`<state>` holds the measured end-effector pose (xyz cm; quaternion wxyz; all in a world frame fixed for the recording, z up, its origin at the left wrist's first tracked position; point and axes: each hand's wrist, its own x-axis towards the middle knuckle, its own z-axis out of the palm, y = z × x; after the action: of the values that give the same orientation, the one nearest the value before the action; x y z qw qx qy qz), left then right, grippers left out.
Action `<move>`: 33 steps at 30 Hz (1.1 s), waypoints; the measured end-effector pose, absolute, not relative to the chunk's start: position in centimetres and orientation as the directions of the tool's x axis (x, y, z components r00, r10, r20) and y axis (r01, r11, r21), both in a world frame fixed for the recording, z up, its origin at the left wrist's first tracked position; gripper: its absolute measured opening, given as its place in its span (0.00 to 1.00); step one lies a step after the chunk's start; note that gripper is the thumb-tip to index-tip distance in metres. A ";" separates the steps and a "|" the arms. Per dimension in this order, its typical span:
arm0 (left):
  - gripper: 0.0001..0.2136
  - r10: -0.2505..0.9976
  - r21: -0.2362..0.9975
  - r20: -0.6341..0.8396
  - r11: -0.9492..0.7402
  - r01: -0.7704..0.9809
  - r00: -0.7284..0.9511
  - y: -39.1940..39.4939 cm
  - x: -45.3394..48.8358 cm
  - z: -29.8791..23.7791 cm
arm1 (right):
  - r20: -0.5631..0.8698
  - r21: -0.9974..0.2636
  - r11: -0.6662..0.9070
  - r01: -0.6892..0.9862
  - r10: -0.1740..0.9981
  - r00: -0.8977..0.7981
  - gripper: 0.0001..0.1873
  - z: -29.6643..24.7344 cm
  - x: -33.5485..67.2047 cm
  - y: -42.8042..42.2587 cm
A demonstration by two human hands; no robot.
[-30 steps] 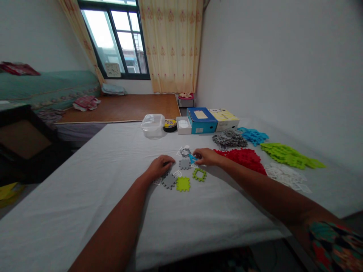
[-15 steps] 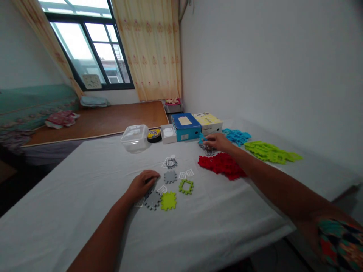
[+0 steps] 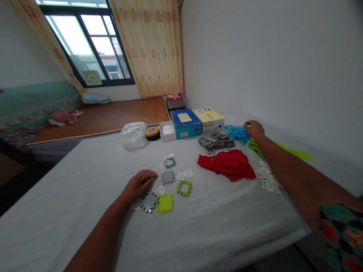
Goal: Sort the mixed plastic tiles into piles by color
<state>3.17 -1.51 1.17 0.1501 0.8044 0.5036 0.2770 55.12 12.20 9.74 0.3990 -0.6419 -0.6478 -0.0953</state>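
My left hand (image 3: 141,184) rests on the white cloth with its fingers loosely bent, thumb apart, and nothing visible in them. Right beside it lie a grey tile with notched edges (image 3: 168,177), a second grey tile (image 3: 149,203) and a lime green one (image 3: 165,203). A lime square frame (image 3: 184,188) and small white grid pieces (image 3: 185,174) are close by. My right hand (image 3: 254,129) is at the right edge of the blue pile of pieces (image 3: 238,133), fingers bent together. Whatever they may hold is hidden.
A grey pile (image 3: 217,140), a red pile (image 3: 227,164), a lime pile (image 3: 295,151) and loose white pieces (image 3: 266,176) lie on the right. Behind stand a clear plastic box (image 3: 133,136), a round black tin (image 3: 153,133), a blue box (image 3: 186,124) and a yellow box (image 3: 209,120).
My right hand has moved rightward from the grey pile, where it held a blue piece, to the blue pile. My left hand stays put. The view has shifted slightly.
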 end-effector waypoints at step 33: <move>0.14 0.893 0.516 0.286 -0.448 0.730 0.346 -1.4 3.8 1.0 | 0.143 0.039 0.641 0.766 0.755 -0.639 0.10 4.7 34.6 -0.1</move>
<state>3.76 -1.42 1.02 0.1505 0.8066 0.5033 0.2711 34.58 -0.11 4.73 0.0570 -0.4208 -0.9041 -0.0479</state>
